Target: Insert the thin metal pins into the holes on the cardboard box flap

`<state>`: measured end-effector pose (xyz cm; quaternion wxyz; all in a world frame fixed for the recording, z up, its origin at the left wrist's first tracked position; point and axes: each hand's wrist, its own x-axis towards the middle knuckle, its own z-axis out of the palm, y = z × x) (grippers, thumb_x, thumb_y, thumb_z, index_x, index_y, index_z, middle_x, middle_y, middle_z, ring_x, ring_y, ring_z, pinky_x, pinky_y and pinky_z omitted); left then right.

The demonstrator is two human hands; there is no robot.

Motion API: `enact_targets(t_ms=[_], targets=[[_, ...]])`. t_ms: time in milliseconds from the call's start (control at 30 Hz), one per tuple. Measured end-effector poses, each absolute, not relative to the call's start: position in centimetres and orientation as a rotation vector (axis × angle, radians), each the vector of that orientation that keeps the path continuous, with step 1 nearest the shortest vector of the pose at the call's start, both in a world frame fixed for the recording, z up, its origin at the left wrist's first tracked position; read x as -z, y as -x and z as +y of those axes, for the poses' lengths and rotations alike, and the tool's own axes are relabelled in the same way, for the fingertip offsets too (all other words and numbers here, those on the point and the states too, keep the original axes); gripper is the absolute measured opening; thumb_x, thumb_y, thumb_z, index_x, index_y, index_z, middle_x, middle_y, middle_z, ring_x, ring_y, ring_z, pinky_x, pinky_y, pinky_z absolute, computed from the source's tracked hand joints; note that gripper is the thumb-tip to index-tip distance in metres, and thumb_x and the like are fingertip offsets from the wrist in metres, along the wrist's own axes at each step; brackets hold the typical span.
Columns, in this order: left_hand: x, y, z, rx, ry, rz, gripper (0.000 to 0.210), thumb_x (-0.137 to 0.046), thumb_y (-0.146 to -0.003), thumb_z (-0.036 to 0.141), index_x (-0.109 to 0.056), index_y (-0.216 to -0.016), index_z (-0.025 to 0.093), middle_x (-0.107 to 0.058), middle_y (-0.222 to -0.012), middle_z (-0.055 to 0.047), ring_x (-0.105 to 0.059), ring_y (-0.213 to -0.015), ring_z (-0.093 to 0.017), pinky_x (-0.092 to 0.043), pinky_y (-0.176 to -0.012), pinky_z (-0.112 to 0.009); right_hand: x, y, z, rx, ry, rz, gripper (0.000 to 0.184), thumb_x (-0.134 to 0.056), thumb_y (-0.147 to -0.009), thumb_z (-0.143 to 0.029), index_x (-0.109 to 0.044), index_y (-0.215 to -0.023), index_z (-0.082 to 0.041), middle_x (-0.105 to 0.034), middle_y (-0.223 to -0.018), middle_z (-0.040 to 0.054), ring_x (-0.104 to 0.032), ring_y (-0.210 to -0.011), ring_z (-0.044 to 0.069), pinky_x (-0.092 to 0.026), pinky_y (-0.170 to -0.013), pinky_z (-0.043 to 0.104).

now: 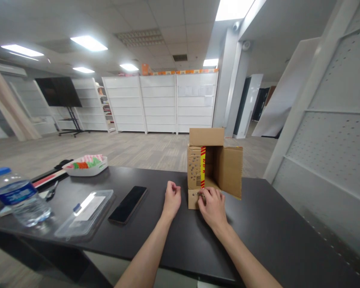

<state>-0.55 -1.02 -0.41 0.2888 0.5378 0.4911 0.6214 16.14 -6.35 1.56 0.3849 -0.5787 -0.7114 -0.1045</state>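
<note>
An open cardboard box stands on the black table, its opening toward me. Small dark round spots dot its left flap, beside a yellow and red tape strip. My right hand is at the box's lower flap, thumb and fingertips drawn together near a few more dark spots. Whatever is pinched there is too small to name. Just left of the box, apart from it, my left hand hovers closed with curled fingers. What it holds, if anything, is hidden.
To the left lie a black phone and a clear plastic case. A water bottle, scissors and a white basket with coloured packets are farther left. A white perforated panel borders the right side.
</note>
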Motion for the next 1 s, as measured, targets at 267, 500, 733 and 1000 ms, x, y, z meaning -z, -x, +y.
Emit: enact_targets(t_ms=[267,500,733,1000], targets=[[0.4,0.6,-1.1,-1.647,-1.476,1.339,0.017,-0.050,-0.084,0.025,-0.036,-0.078,0.020,-0.038,-0.074,0.003,-0.039,-0.066,-0.011,-0.034,-0.065,-0.023,-1.8,-14.9,-5.8,0.303,1.497,-1.831,0.012,-0.052,-0.081,-0.017,-0.061,-0.087,-0.022,-0.061,-0.093,0.0059,-0.049,-0.091,0.024,-0.030,-0.081,0.037],[0.3,0.6,-1.1,-1.632,-1.485,1.348,0.016,-0.048,-0.085,0.026,-0.034,-0.078,0.020,-0.037,-0.073,0.004,-0.037,-0.065,-0.011,-0.033,-0.063,-0.024,-1.8,-14.4,-5.6,0.349,1.544,-1.839,0.007,-0.053,-0.079,-0.018,-0.058,-0.084,-0.021,-0.060,-0.093,0.0069,-0.047,-0.091,0.025,-0.029,-0.080,0.037],[0.5,0.6,-1.0,-1.631,-1.482,1.370,0.015,-0.048,-0.085,0.025,-0.035,-0.079,0.020,-0.037,-0.073,0.004,-0.038,-0.065,-0.010,-0.033,-0.064,-0.023,-1.9,-14.3,-5.4,0.387,1.586,-1.829,0.003,-0.056,-0.078,-0.020,-0.057,-0.080,-0.020,-0.059,-0.089,0.0065,-0.045,-0.089,0.024,-0.028,-0.080,0.037],[0.4,0.5,-1.0,-1.621,-1.477,1.372,0.016,-0.047,-0.086,0.025,-0.034,-0.078,0.021,-0.035,-0.071,0.005,-0.036,-0.063,-0.009,-0.033,-0.063,-0.022,-1.5,-14.3,-5.2,0.428,1.603,-1.799,0.003,-0.057,-0.078,-0.021,-0.056,-0.080,-0.020,-0.058,-0.089,0.0071,-0.044,-0.089,0.024,-0.027,-0.081,0.037]])
